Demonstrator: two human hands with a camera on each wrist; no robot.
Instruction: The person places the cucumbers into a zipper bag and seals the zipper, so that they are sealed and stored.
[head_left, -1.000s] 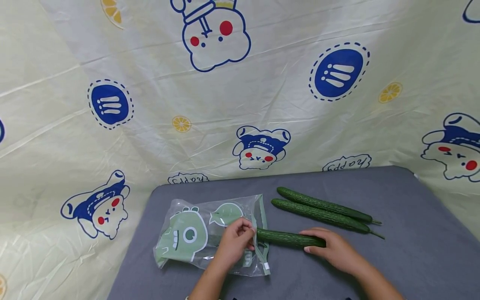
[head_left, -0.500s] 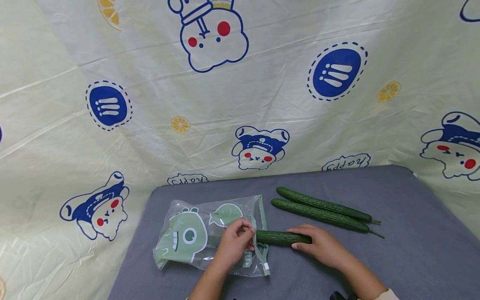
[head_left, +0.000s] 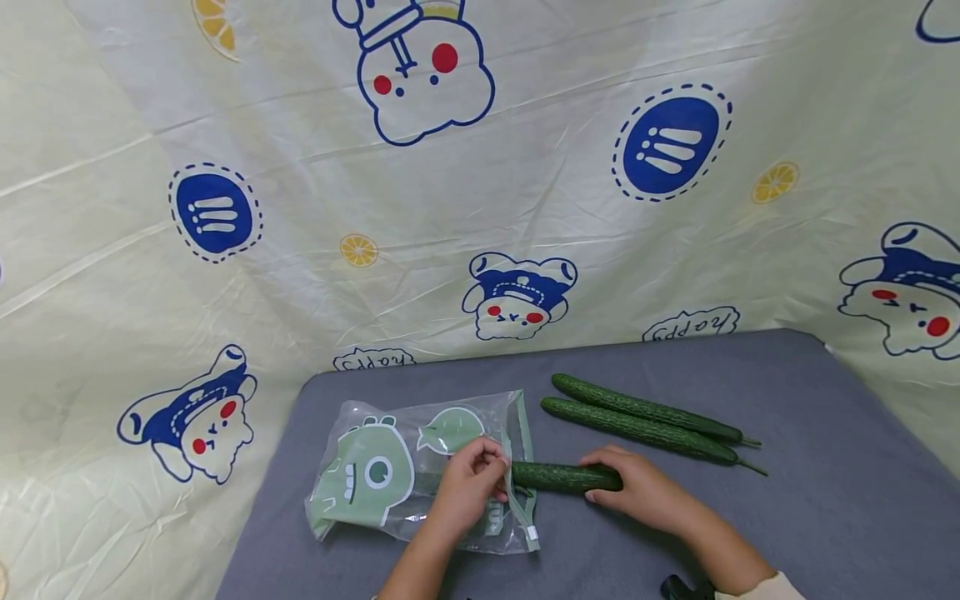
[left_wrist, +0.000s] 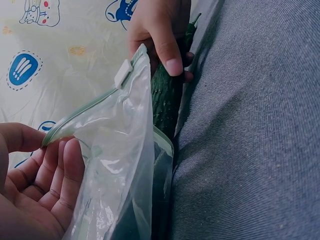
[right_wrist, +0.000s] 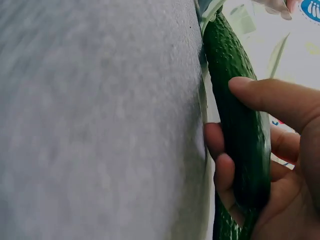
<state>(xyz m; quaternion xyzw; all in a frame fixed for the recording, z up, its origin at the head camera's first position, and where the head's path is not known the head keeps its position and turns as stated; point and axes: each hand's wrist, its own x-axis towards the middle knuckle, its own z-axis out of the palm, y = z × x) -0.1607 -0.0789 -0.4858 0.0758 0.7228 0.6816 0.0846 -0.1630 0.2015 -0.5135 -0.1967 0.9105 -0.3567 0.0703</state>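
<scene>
Right now your left hand (head_left: pixel 468 487) pinches the zip edge of the clear bag (head_left: pixel 378 471) between thumb and forefinger, the other fingers curled beside it. Your right hand (head_left: pixel 637 492) grips the stem end of a cucumber (head_left: pixel 551 477), its thumb along one side and its fingers wrapped round the other. That cucumber lies just right of the lower centre of the head view, its left end inside the mouth of the bag and its right end in your grasp.

The bag, printed with a green cartoon figure, lies flat at lower left, its mouth facing right; the white slider (head_left: pixel 532 533) sits at the mouth's lower corner. Above and right of your right hand, two loose cucumbers (head_left: pixel 637 430) slant side by side, stems toward the right, with a strip of grey cloth between them and the held one.

You have more grey cloth to the right, reaching toward the slanting right edge of the bench (head_left: pixel 810 500). The bag's left end is nearer the left edge. Along the back edge hangs a patterned sheet (head_left: pixel 420 192), well apart from both your hands.
</scene>
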